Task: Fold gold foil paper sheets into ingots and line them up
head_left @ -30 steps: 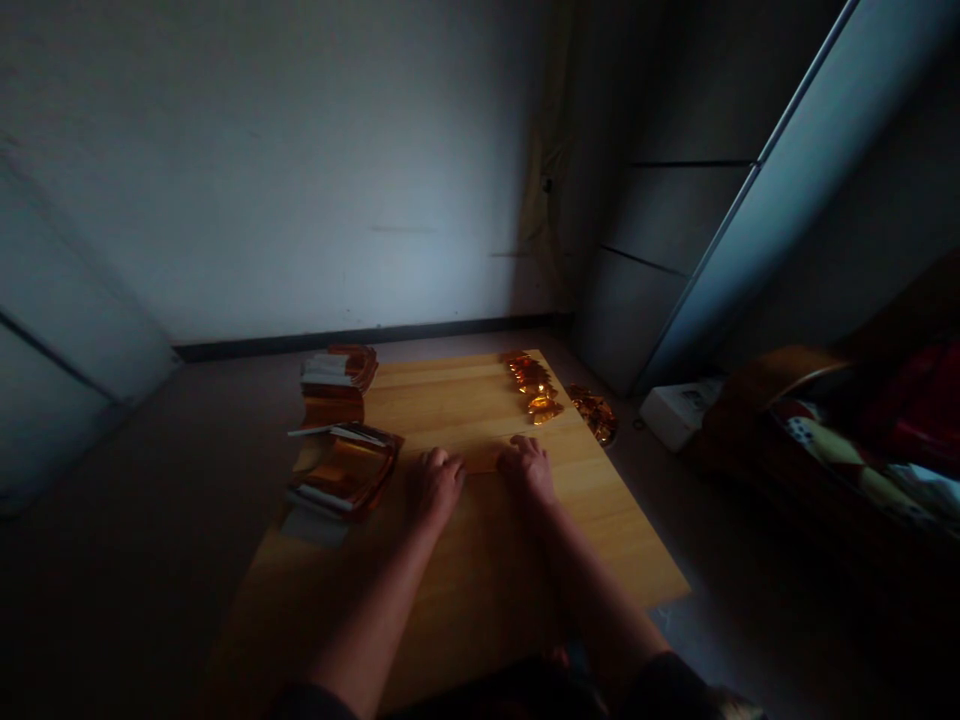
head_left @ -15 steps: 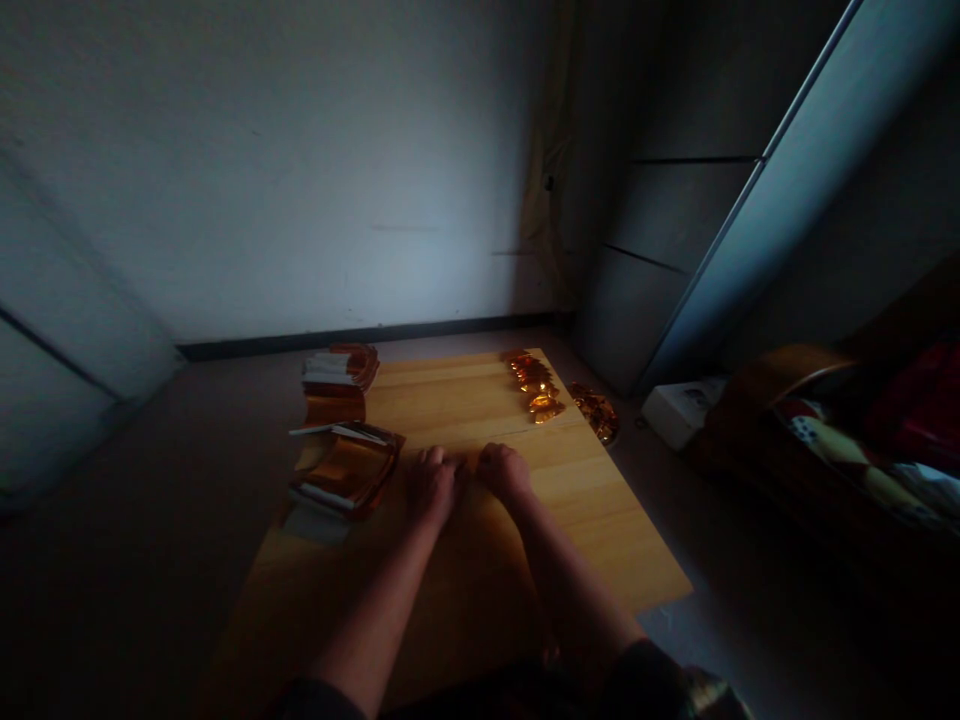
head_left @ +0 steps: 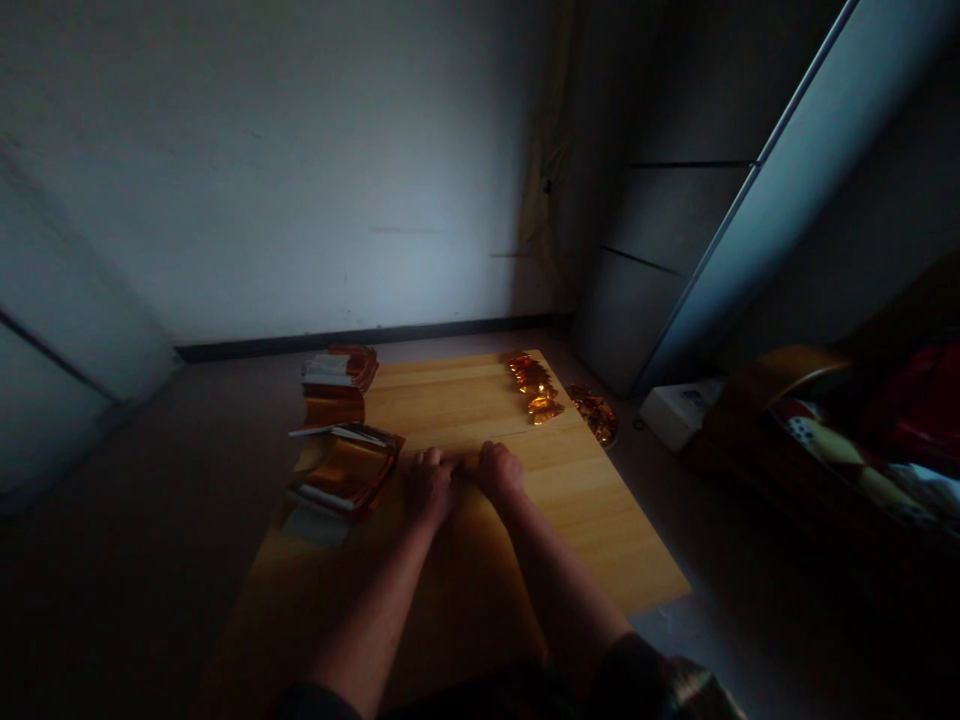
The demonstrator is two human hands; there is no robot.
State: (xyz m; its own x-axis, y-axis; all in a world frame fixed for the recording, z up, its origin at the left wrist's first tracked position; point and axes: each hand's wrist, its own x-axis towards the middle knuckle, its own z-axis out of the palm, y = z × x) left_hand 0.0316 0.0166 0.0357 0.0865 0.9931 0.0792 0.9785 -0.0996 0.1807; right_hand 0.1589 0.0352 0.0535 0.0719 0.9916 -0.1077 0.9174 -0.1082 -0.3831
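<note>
**Right hand (head_left: 501,470) brought in toward the left hand (head_left: 431,485), and less of the coppery strip (head_left: 469,463) left showing**

Compared with a second ago, the gap between the hands has been narrowed, chiefly from the right. At its centre, near the middle of the surface (head_left: 592,530), only a small patch of what is taken to be the strip can be seen. Fingers are curled inward on both sides; whether the strip is pinched by either grip, or merely pressed down, cannot be told. Both hands are kept low, presumably so that thin material can be steadied against the wood.

At nine o'clock from the hands, curved coppery sheets (head_left: 349,470) are stacked, and at ten a farther stack (head_left: 341,370) is set, probably so that supply is kept within left-hand reach. At one o'clock, shiny foil pieces (head_left: 534,385) are lined up along the edge, perhaps to keep the middle free. Beyond that edge, at two o'clock, a foil heap (head_left: 596,412) is placed lower down; its holder is hard to make out. Farther out, past two o'clock, a white box (head_left: 675,412) is partly lost in shadow.

Fingertips are blurred by dim light, and the surface's near edge is hidden in darkness at six o'clock.
</note>
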